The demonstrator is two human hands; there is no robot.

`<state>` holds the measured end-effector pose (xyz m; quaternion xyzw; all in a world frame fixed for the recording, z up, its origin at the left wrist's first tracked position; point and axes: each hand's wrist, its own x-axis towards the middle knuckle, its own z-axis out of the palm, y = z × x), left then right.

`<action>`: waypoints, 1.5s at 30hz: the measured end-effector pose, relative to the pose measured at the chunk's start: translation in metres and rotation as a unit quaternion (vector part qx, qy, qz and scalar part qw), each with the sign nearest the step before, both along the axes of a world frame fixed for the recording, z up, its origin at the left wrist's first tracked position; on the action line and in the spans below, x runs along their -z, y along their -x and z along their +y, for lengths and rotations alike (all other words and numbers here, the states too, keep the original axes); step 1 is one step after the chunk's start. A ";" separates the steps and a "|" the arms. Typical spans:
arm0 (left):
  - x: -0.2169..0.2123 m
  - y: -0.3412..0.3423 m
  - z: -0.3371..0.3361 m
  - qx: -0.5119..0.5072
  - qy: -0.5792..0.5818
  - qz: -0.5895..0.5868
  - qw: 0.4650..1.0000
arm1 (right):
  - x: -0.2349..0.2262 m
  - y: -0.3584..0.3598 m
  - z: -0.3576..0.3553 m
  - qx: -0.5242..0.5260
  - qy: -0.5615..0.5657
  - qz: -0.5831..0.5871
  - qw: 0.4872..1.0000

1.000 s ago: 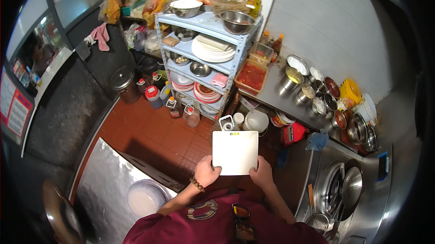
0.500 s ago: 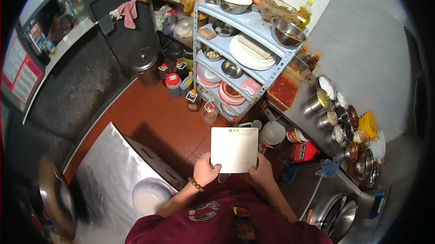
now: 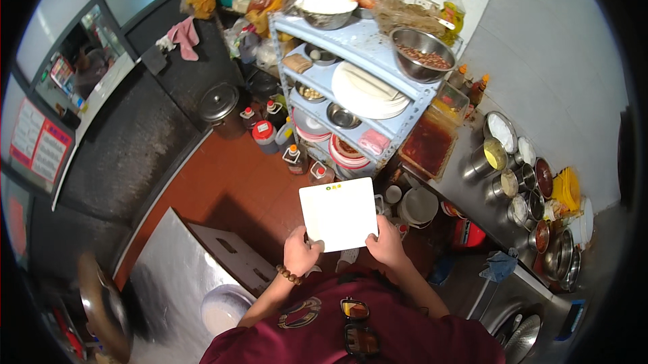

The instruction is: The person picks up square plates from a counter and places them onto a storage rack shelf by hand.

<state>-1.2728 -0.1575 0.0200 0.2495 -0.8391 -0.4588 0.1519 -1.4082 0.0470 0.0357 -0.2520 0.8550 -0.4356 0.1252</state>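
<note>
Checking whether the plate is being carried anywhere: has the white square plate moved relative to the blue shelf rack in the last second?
Cannot tell: the white square plate stays just below the blue shelf rack in every frame; only the camera view swings.

The square plate [image 3: 339,213] looks smooth, glossy white; the shelf bowl [image 3: 423,50] is shiny metal; the floor [image 3: 229,188] matt red tile.

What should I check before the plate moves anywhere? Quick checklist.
1. Left hand grips the square white plate at its near left corner: ok.
2. Right hand grips the near right corner: ok.
3. Plate surface bare, nothing to slide off: ok.
4. Plate held level: cannot tell from above.
5. Blue shelf rack ahead has a free slot: not ok, visible tiers hold bowls and plates.
6. Steel counter on the right is crowded with tins: not ok.
</note>
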 end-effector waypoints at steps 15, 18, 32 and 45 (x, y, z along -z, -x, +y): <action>-0.078 0.123 0.005 0.068 -0.135 -0.003 0.989 | -0.019 0.089 0.021 0.041 0.095 -0.019 0.994; -0.067 0.139 -0.018 0.126 -0.100 0.012 0.987 | -0.017 0.100 0.019 0.030 0.152 -0.030 0.988; -0.064 0.217 -0.130 0.285 -0.290 0.097 0.908 | -0.059 0.128 -0.042 0.081 0.281 -0.204 0.934; -0.082 0.278 -0.183 0.385 -0.385 0.114 0.831 | -0.078 0.148 -0.092 0.135 0.379 -0.187 0.896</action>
